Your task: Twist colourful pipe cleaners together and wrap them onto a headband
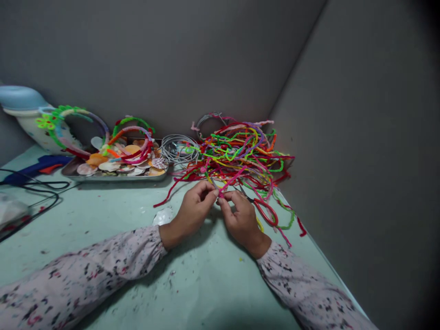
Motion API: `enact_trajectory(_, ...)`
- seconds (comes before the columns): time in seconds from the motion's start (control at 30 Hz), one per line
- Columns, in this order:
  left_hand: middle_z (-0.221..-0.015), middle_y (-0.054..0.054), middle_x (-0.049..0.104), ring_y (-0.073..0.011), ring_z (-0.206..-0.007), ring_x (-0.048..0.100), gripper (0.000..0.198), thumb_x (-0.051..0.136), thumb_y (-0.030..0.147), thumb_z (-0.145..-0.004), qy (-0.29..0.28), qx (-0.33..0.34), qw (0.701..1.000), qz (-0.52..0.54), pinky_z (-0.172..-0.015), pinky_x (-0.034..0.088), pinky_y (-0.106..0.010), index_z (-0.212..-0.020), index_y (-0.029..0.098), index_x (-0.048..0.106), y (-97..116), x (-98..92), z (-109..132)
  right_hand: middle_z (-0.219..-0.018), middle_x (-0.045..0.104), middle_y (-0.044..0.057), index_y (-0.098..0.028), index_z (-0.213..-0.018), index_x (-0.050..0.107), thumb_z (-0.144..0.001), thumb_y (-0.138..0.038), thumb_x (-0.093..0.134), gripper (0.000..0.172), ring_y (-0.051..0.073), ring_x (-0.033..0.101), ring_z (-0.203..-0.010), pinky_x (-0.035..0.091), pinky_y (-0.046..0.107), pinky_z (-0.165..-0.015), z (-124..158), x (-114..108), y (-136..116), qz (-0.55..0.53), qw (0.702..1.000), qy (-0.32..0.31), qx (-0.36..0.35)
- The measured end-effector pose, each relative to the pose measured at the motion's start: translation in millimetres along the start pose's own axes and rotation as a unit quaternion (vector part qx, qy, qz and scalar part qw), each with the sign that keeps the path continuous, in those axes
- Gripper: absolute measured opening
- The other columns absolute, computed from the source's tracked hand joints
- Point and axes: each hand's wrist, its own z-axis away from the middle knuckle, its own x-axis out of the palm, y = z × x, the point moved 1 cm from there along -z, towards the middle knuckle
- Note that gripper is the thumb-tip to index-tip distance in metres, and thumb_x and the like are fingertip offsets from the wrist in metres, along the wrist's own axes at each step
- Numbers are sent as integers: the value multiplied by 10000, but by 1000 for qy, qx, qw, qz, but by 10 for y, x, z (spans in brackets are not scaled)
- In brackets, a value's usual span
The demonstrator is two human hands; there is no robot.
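At frame centre, the left hand [194, 204] and the right hand [240, 217] each held a narrow fingertip grip on one pink pipe cleaner [220, 195], just above the table [137, 215], at the near edge of the multicoloured pipe-cleaner pile [240, 151] right of centre.

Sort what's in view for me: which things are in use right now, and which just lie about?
In use: left hand, right hand, pink pipe cleaner pinched between them, pipe cleaner pile just behind.
Lying about: shell tray, blue glue gun, wire hoops.
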Motion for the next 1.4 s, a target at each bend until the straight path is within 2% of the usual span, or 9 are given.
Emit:
enact_trajectory(0.33,-645,37,468,-100,-596,409,137,559,256,-798,22,-11,1000,-16,-553,329,-223,-706,168,508,-13,4,-30,-842,641,44,-196,-910,575,-906,-207,495,81,188,569,-823,439,330,-757,2,2,-13,3,1000,-7,-16)
enact_trajectory(0.67,-635,28,506,-106,-597,433,81,549,199,-744,45,-30,998,-33,-554,337,-225,-674,167,524,-48,0,-38,-845,641,61,-194,-928,587,-903,-210,495,97,205,568,-827,449,344,-751,6,29,2,12,999,-20,-28)
enact_trajectory(0.77,-677,22,527,-106,-624,461,26,544,185,-746,43,-34,998,-8,-574,363,-224,-735,162,548,-60,10,-44,-850,643,66,-185,-932,588,-903,-202,494,100,205,569,-827,449,345,-751,-1,28,4,9,999,-18,-33)
enact_trajectory(0.9,-682,47,500,-85,-589,450,124,563,152,-718,49,-26,998,43,-539,358,-201,-834,174,526,-37,21,-54,-861,648,64,-188,-947,585,-901,-196,491,105,204,567,-830,450,349,-761,5,26,15,8,999,-18,-44)
enact_trajectory(1.13,-597,57,470,-74,-519,395,91,562,144,-657,30,-42,998,40,-493,300,-197,-742,170,540,22,-1,-72,-864,648,64,-193,-946,584,-900,-196,487,107,207,565,-835,449,356,-760,23,31,23,9,999,-29,-44)
enact_trajectory(1.4,-694,8,602,-114,-641,521,86,545,132,-694,-13,1,1000,-20,-609,401,-225,-726,162,620,8,-69,-108,-848,643,63,-195,-939,579,-898,-203,485,102,205,565,-820,454,359,-747,30,19,20,4,999,-20,-49)
